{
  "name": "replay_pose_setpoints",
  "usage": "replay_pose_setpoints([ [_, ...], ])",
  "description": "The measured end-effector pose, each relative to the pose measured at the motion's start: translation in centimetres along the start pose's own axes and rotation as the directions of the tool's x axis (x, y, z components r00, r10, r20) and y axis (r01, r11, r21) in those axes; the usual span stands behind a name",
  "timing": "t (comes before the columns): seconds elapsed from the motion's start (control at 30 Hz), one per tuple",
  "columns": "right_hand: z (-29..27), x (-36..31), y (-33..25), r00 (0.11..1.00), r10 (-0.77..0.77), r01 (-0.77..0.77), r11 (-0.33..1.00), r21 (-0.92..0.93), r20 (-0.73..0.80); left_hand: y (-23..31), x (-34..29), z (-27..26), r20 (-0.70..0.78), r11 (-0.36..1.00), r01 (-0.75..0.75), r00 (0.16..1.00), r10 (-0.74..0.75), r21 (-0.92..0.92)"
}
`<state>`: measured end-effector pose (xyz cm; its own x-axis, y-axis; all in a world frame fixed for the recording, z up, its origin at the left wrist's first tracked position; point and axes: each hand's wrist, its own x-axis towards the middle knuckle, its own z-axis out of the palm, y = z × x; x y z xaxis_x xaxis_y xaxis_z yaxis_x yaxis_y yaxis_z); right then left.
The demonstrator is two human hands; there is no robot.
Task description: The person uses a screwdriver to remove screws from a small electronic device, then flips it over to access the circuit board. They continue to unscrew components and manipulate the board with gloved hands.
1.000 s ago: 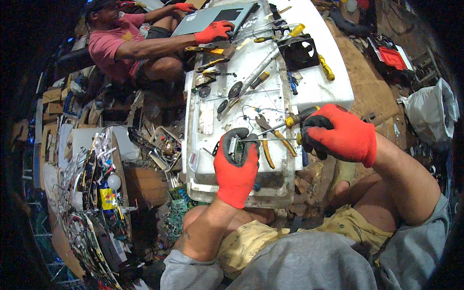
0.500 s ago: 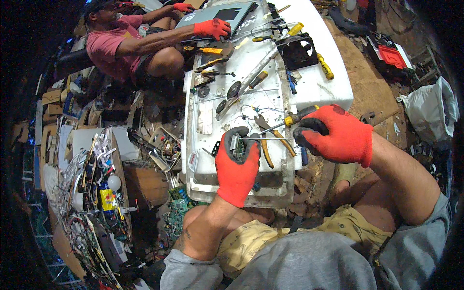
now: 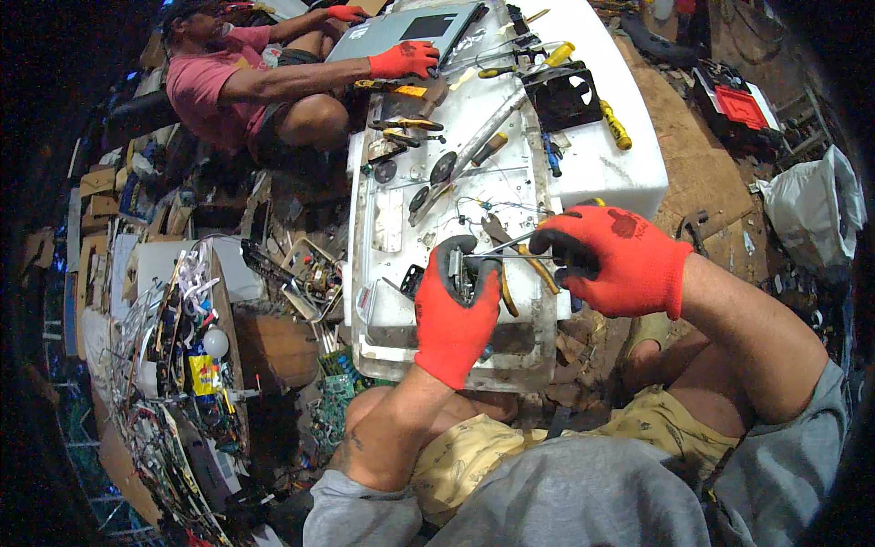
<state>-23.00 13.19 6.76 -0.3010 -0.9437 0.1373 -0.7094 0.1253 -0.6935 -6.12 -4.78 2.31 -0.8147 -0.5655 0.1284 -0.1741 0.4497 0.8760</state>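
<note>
Screwdriver (image 3: 515, 256) and small metal-edged part (image 3: 456, 266), worked between two gloved hands. The left hand (image 3: 458, 319) is closed round the part, fingers to one side and thumb to the other, holding it above the near end of the clear tray (image 3: 361, 333). The right hand (image 3: 615, 260) is closed on the screwdriver; its fingers conceal the handle. The shaft runs almost level to the part; whether the tip touches cannot be told.

For good working, the step in hand would seem to call for a firm left grip, the tip seated squarely before any force is applied, pressure kept along the shaft, and the left thumb clear of a slip.

Counted outward: one part; one screwdriver held; one second shaft (image 3: 499, 245) slanting just behind it, its contact with the right hand uncertain; one pair of cutting pliers (image 3: 508, 294) with yellow-and-black handles, on the tray beneath. Farther up the tray lie three dark discs (image 3: 444, 165) and one hammer (image 3: 433, 93). Beside the tray, on white foam (image 3: 624, 178), are one black fan housing (image 3: 547, 91) and one yellow screwdriver (image 3: 615, 126). At the far end, a co-worker's two red-gloved hands (image 3: 404, 60) attend one grey panel (image 3: 401, 35).
</note>
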Motion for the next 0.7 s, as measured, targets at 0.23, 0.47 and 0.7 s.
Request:
replay_pose_setpoints([
  [0.23,0.4,0.1,0.0,0.982,0.161,-0.165,0.985,0.041,0.096,0.3,0.0,0.2,0.037,0.995,0.018,0.999,-0.022,0.095],
  [0.47,1.1,0.0,-0.5,0.935,0.34,-0.353,0.919,0.174,0.098,0.3,-0.2,0.5,0.049,0.98,-0.068,0.997,0.06,0.186],
  [0.7,1.0,0.5,-0.7,0.889,0.439,-0.457,0.873,0.171,0.131,0.0,-0.3,0.8,0.048,0.948,-0.162,0.987,0.155,0.273],
])
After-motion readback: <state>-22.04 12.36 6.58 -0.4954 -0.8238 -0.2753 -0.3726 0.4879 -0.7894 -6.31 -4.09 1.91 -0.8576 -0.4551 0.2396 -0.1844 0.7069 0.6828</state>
